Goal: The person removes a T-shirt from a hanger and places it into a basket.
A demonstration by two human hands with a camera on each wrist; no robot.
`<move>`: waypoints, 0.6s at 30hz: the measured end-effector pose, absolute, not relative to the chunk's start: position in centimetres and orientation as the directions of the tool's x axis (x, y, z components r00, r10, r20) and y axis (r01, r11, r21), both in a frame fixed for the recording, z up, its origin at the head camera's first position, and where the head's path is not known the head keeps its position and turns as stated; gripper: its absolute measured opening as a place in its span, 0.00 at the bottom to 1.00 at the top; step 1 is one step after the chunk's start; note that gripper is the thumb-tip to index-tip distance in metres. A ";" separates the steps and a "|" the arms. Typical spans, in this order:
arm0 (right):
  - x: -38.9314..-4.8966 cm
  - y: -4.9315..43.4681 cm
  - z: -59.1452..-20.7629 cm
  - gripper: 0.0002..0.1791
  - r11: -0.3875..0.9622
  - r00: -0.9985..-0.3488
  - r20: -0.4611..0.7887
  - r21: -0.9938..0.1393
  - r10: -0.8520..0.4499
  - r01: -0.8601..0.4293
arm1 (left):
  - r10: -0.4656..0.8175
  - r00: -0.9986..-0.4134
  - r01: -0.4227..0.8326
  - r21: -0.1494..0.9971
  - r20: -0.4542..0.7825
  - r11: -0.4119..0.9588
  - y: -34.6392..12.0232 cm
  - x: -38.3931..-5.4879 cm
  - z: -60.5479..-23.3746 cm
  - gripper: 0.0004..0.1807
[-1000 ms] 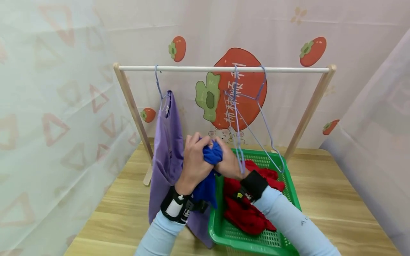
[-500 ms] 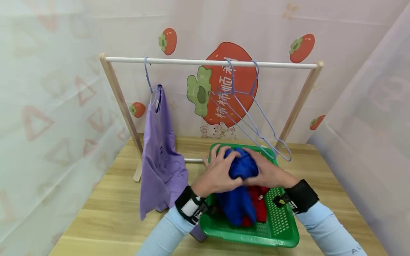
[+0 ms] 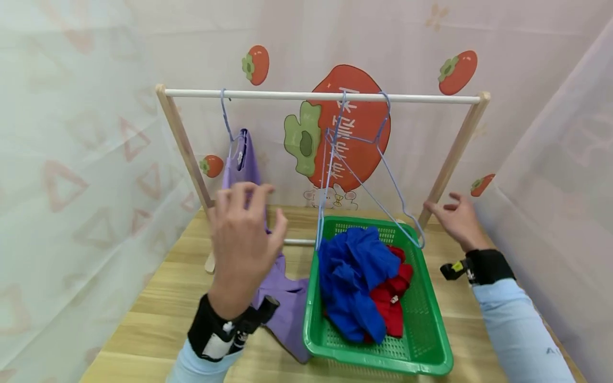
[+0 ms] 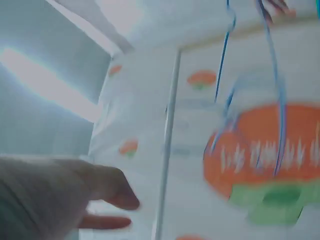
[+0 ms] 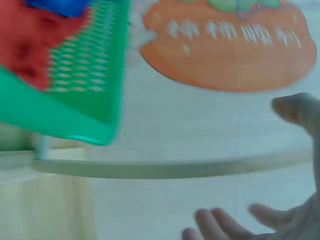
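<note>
My left hand (image 3: pixel 241 244) is raised in front of the purple garment (image 3: pixel 287 308), its fingers spread and nothing in them. That garment hangs from a blue hanger (image 3: pixel 227 117) at the rack's left, its lower part down on the table. Beside the rack's right leg, my right hand (image 3: pixel 457 218) is held with loose, bent fingers and holds nothing. Between the hands stands a green basket (image 3: pixel 433 319). A crumpled blue cloth (image 3: pixel 354 276) lies in it, partly over a red cloth (image 3: pixel 394 298). In the right wrist view the right hand's thumb and fingers (image 5: pixel 220 225) are apart.
A rack with a white rail (image 3: pixel 287 96) and wooden legs (image 3: pixel 457 151) stands over the table (image 3: pixel 158 319). Two bare blue hangers (image 3: pixel 395 183) dangle from the rail above the basket. Behind hangs a curtain (image 3: pixel 407 53) printed with persimmons.
Both hands have let go of the blue cloth, which now lies in the basket on the red one. My left hand has moved left and up, my right hand to the right. The bare hangers have swung.
</note>
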State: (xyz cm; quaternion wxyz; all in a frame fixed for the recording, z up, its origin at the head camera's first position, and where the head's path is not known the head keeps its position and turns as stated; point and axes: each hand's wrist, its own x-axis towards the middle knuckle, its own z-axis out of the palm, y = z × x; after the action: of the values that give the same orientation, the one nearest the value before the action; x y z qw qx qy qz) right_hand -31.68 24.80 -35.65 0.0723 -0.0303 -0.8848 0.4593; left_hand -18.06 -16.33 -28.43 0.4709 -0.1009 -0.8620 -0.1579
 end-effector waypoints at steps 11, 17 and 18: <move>-38.5 24.2 -31.0 0.30 0.003 -0.908 0.257 -0.962 0.329 -0.272 | -0.185 -0.731 0.003 0.275 0.657 0.962 -21.3 -22.4 -29.3 0.18; -39.6 23.0 -32.2 0.22 -0.091 -0.888 0.176 -0.968 0.424 -0.235 | -0.236 -0.776 0.003 0.377 0.585 0.926 -22.6 -23.3 -30.2 0.15; -39.7 22.8 -32.2 0.21 -0.086 -0.887 0.181 -0.967 0.426 -0.238 | -0.247 -0.773 0.004 0.394 0.585 0.919 -22.8 -23.3 -30.2 0.15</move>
State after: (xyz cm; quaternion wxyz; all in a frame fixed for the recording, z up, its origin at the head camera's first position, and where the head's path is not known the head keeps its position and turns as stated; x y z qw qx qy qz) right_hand -39.69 22.75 -32.20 0.2264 -0.0735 -0.6370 0.7332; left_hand -23.32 -22.82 -30.18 0.3307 0.0660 -0.9220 -0.1901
